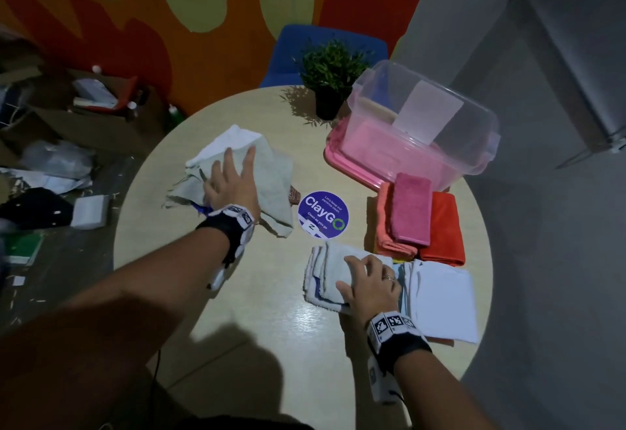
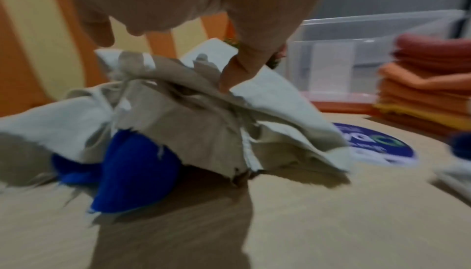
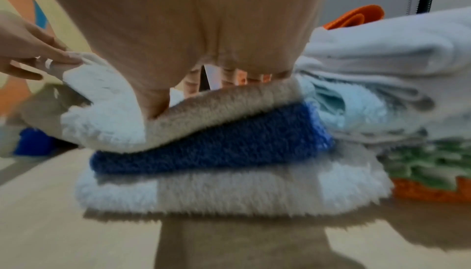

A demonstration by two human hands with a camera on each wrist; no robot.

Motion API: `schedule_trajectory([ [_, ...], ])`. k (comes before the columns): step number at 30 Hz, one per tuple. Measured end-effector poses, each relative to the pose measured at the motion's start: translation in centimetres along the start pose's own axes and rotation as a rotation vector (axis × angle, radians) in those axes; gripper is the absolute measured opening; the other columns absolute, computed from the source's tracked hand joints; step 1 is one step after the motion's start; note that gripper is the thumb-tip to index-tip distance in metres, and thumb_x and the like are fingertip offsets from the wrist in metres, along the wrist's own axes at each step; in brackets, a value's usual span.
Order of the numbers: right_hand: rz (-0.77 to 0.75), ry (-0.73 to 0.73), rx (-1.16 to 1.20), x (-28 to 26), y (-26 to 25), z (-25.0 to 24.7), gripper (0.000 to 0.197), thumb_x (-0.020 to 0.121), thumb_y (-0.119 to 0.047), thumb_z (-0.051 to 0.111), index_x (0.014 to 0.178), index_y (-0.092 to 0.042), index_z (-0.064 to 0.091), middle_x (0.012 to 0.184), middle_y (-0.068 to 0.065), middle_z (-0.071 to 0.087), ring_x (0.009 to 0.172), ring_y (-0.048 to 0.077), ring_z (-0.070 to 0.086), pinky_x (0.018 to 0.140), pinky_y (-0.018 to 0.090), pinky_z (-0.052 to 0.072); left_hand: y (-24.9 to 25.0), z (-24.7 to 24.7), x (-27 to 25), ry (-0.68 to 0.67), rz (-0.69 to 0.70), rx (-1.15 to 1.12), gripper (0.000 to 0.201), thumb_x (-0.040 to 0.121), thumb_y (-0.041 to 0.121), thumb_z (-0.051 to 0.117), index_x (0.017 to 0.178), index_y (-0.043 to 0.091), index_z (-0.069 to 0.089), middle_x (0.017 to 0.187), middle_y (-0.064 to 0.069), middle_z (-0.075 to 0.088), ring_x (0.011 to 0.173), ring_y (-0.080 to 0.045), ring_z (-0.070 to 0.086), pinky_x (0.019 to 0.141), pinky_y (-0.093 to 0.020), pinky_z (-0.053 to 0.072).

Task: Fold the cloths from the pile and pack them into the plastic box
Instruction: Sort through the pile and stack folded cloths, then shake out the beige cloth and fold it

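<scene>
The pile of unfolded cloths (image 1: 267,172) lies at the table's left, pale grey and white with a blue cloth (image 2: 132,164) underneath. My left hand (image 1: 235,175) rests on top of it with fingers spread and straight; one fingertip (image 2: 229,80) presses into the grey fabric. Near the front, my right hand (image 1: 360,275) curls over a folded stack of white and blue cloths (image 1: 325,273). Its thumb (image 3: 153,104) digs into the top white cloth (image 3: 107,120) and its fingers hook over the far side. The clear plastic box (image 1: 450,145) stands at the back right on a pink lid.
Folded orange and pink cloths (image 1: 437,226) lie in front of the box, and a folded white stack (image 1: 443,300) sits right of my right hand. A potted plant (image 1: 330,83) stands at the back, a round blue sticker (image 1: 323,214) mid-table. Clutter covers the floor at left.
</scene>
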State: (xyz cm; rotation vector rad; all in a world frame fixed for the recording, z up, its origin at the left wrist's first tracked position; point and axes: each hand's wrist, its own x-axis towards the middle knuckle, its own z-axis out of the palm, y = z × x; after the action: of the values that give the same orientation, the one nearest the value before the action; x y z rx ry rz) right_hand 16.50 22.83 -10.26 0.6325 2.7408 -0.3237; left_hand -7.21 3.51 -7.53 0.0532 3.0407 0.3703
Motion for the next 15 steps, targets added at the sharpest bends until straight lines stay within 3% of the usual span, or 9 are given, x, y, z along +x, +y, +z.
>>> schedule_trajectory([
  [3, 0.025, 0.017, 0.004, -0.2, -0.3, 0.2, 0.049, 0.095, -0.054, 0.046, 0.139, -0.045, 0.027, 0.141, 0.000, 0.029, 0.130, 0.031, 0.033, 0.107, 0.051, 0.031, -1.4, -1.3, 2.6, -0.121, -0.210, -0.134, 0.102, 0.085, 0.015, 0.065, 0.153, 0.042, -0.006, 0.162, -0.012, 0.014, 0.147, -0.039, 0.013, 0.112, -0.059, 0.021],
  [5, 0.038, 0.013, 0.017, -0.3, -0.4, 0.3, 0.049, 0.095, -0.054, 0.046, 0.139, -0.046, 0.026, 0.142, -0.001, 0.028, 0.132, 0.031, 0.032, 0.108, 0.051, 0.029, -1.7, -2.0, 3.1, -0.188, -0.259, -0.158, 0.072, 0.094, 0.021, 0.058, 0.153, 0.031, 0.019, 0.155, -0.017, 0.029, 0.143, -0.041, 0.021, 0.111, -0.058, 0.023],
  [7, 0.042, 0.012, 0.030, -0.4, -0.4, 0.1, 0.049, 0.095, -0.053, 0.047, 0.139, -0.045, 0.027, 0.142, -0.002, 0.028, 0.132, 0.030, 0.031, 0.108, 0.050, 0.028, -1.6, -2.6, 2.7, -0.171, -0.267, -0.187, 0.040, 0.098, 0.027, 0.056, 0.137, 0.025, 0.050, 0.144, -0.023, 0.041, 0.135, -0.043, 0.029, 0.110, -0.057, 0.026],
  [9, 0.022, 0.005, 0.048, -0.6, -0.4, -0.4, 0.049, 0.095, -0.052, 0.048, 0.139, -0.043, 0.029, 0.140, -0.001, 0.029, 0.130, 0.030, 0.032, 0.107, 0.050, 0.030, -1.5, -2.8, 2.2, -0.042, -0.192, -0.267, 0.025, 0.095, 0.032, 0.062, 0.119, 0.025, 0.065, 0.130, -0.020, 0.054, 0.124, -0.042, 0.039, 0.105, -0.054, 0.033],
  [11, 0.002, 0.010, 0.069, -0.8, -0.4, -1.4, 0.050, 0.093, -0.050, 0.052, 0.139, -0.039, 0.034, 0.138, 0.000, 0.032, 0.126, 0.029, 0.035, 0.105, 0.048, 0.033, -1.2, -3.6, 1.4, 0.123, 0.019, -0.371, 0.020, 0.094, 0.032, 0.064, 0.105, 0.018, 0.071, 0.111, -0.013, 0.064, 0.110, -0.039, 0.052, 0.093, -0.047, 0.044],
  [13, -0.018, 0.068, 0.098, -1.0, -0.8, -2.5, 0.049, 0.092, -0.047, 0.055, 0.137, -0.036, 0.039, 0.136, 0.001, 0.035, 0.123, 0.027, 0.036, 0.102, 0.045, 0.036, -0.4, -5.0, 0.2, 0.182, 0.180, -0.483, 0.017, 0.094, 0.030, 0.063, 0.100, 0.015, 0.070, 0.098, -0.010, 0.067, 0.097, -0.034, 0.059, 0.083, -0.043, 0.049],
  [15, -0.068, 0.160, 0.167, -1.3, -1.7, -3.7, 0.046, 0.092, -0.045, 0.058, 0.135, -0.033, 0.044, 0.137, 0.000, 0.038, 0.122, 0.023, 0.037, 0.102, 0.042, 0.038, 1.0, -7.0, -1.4, 0.168, 0.259, -0.538, 0.014, 0.098, 0.031, 0.057, 0.102, 0.018, 0.062, 0.097, -0.008, 0.066, 0.092, -0.029, 0.058, 0.082, -0.041, 0.050],
])
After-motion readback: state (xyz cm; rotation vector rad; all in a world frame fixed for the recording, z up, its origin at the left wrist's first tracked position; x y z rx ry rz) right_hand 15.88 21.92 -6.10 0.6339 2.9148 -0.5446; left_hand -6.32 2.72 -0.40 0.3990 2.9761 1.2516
